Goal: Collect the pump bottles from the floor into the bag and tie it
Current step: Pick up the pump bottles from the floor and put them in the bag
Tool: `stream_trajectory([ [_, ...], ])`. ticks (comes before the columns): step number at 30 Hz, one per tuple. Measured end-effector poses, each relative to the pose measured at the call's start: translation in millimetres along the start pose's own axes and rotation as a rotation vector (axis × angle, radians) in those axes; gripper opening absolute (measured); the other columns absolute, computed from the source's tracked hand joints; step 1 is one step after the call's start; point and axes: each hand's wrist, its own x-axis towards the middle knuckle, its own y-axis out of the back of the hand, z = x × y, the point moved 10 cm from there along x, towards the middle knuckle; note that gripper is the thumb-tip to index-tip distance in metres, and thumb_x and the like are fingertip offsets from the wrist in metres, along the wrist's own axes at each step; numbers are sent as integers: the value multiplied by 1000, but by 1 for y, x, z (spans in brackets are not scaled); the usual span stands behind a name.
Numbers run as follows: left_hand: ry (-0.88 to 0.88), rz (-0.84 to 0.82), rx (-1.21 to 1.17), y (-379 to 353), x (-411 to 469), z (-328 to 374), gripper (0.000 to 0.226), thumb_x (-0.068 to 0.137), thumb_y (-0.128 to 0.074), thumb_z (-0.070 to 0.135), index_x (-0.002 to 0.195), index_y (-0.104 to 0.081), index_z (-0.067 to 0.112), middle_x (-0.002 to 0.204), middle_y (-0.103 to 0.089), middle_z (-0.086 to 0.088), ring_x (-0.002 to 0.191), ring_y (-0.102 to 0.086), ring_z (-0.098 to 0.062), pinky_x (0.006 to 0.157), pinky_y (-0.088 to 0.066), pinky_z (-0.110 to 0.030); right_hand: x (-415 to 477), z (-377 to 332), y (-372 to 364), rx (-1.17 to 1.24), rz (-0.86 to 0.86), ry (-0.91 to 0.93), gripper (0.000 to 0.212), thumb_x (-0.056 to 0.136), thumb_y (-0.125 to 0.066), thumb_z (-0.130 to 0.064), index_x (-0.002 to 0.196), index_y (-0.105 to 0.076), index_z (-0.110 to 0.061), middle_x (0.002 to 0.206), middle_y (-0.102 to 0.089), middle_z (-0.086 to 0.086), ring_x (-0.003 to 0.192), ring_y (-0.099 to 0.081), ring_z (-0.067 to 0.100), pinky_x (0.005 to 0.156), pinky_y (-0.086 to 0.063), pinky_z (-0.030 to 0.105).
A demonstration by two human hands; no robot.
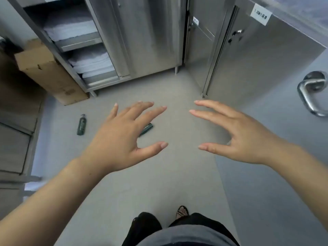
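A dark green pump bottle (81, 125) lies on the grey floor at the left, pump end pointing away from me. A second dark green bottle (147, 129) lies further right, mostly hidden behind my left hand (124, 134). Both hands are held out over the floor, high above the bottles, palms down and fingers spread. My left hand holds nothing. My right hand (237, 134) is empty too. No bag is in view.
Steel cabinets (145, 36) stand ahead, the left one with open shelves of folded white linen (85, 63). A cardboard box (48, 71) leans at the left. A door with a metal lever handle (312, 95) stands at the right. My feet (182, 212) show at the bottom.
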Motion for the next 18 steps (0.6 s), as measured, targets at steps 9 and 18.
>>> stream_trajectory([
  [9, 27, -6, -46, -12, 27, -28, 73, 77, -27, 75, 142, -31, 41, 148, -38, 5, 138, -34, -19, 112, -19, -57, 26, 32, -4, -42, -9, -42, 67, 75, -45, -71, 135, -36, -45, 143, -36, -18, 130, -34, 1, 104, -34, 28],
  [18, 69, 31, -109, -4, 105, -122, 72, 77, -28, 74, 140, -34, 40, 147, -41, 6, 136, -37, -16, 113, -22, -55, 153, 57, -3, -81, -66, -33, 69, 75, -47, -72, 135, -39, -41, 142, -39, -15, 128, -38, 2, 105, -36, 34],
])
